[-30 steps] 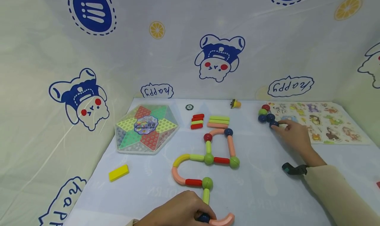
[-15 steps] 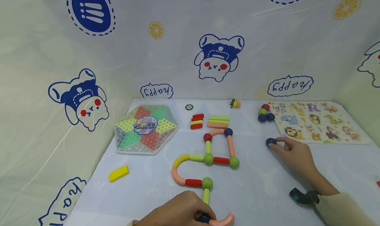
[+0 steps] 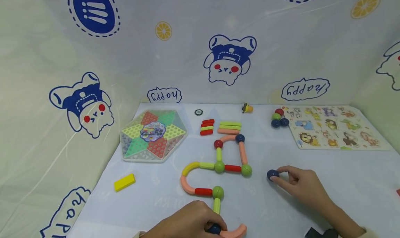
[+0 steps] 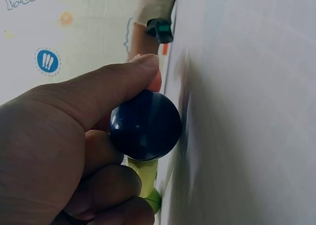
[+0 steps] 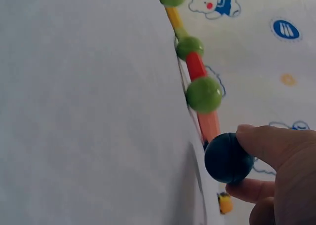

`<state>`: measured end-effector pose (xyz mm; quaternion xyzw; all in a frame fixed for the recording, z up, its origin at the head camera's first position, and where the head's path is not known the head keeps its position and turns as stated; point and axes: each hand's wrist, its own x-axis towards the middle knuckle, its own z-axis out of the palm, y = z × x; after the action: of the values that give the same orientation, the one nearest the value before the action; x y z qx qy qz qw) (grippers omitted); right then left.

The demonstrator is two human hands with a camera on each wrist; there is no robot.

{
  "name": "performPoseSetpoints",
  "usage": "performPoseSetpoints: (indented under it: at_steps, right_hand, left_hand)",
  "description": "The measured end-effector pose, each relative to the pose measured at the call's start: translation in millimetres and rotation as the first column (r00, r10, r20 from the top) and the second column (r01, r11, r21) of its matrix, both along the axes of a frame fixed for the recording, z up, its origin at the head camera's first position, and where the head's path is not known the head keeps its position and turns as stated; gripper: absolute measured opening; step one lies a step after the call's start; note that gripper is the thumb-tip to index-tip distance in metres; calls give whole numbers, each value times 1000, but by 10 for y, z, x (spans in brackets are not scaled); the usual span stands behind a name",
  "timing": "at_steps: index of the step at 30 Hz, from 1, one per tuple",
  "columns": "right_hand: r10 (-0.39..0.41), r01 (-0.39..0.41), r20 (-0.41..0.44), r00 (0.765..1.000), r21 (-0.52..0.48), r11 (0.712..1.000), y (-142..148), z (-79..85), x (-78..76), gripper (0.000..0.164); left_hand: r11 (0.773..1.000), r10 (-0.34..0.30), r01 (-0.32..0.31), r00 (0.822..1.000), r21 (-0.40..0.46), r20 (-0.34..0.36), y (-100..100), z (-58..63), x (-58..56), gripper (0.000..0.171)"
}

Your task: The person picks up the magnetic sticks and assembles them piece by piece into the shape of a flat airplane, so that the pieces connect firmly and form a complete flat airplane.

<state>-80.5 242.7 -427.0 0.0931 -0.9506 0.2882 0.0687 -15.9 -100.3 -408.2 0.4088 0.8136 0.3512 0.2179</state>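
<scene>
My left hand (image 3: 190,220) grips a dark blue ball (image 4: 145,126) at the table's near edge, thumb and curled fingers around it. A pink curved stick (image 3: 235,231) extends right from that ball, and a light green stick (image 3: 217,206) leads up to a green ball (image 3: 218,192). Between thumb and finger, my right hand (image 3: 304,186) pinches another blue ball (image 3: 273,175), also seen as a dark ball (image 5: 228,158) in the right wrist view. Left of it lies a joined figure of sticks and balls, including a red stick (image 3: 233,168) and a red ball (image 3: 218,144).
Several loose balls (image 3: 276,116) sit by an animal picture board (image 3: 335,127) at the back right. Short red sticks (image 3: 207,132) and longer sticks (image 3: 229,127) lie behind the figure. At left are a hexagonal game box (image 3: 153,135) and a yellow block (image 3: 124,182).
My right hand has drawn one blue ball away from the loose group, toward me and slightly left. My left hand stays in place on its ball.
</scene>
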Motion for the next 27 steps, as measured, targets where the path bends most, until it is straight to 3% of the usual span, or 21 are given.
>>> performPoseSetpoints:
  at_steps: [4,8,12,14,17,20,22,27]
  right_hand:
    - [84,-78,79,993,-74,994,-110,-11,101,28]
    - [288,-258,144,947,-196,946,-223,-30,213,21]
    - [497,-452,94,863,-294,842,-321,-60,305,21]
    - [581,-532,53,812,-339,776,-362,-77,345,23]
    - [677,-608,36,735,-408,681,-411,-98,394,26]
    - [736,-625,72,673,-476,619,-445,-105,421,25]
    - [748,-611,115,654,-502,612,-461,-102,429,25]
    - [741,-574,207,639,-513,638,-475,-81,426,24]
  left_hand:
    - [1000,-14,14,1000,10,2,-5,-4,-8,17]
    - [1000,-26,26,1000,0,-7,-6,-9,-18,19]
    - [999,-46,46,998,0,-51,-9,-17,-33,20]
    - [999,-53,54,996,8,-72,-10,-24,-37,19]
    - [998,-57,59,996,23,-68,-13,-36,-41,19]
    - [998,-58,60,996,29,-64,-18,-42,-49,19]
    - [998,-58,60,997,26,-60,-24,-39,-53,20]
    - [998,-55,56,998,25,-36,-26,-33,-50,20]
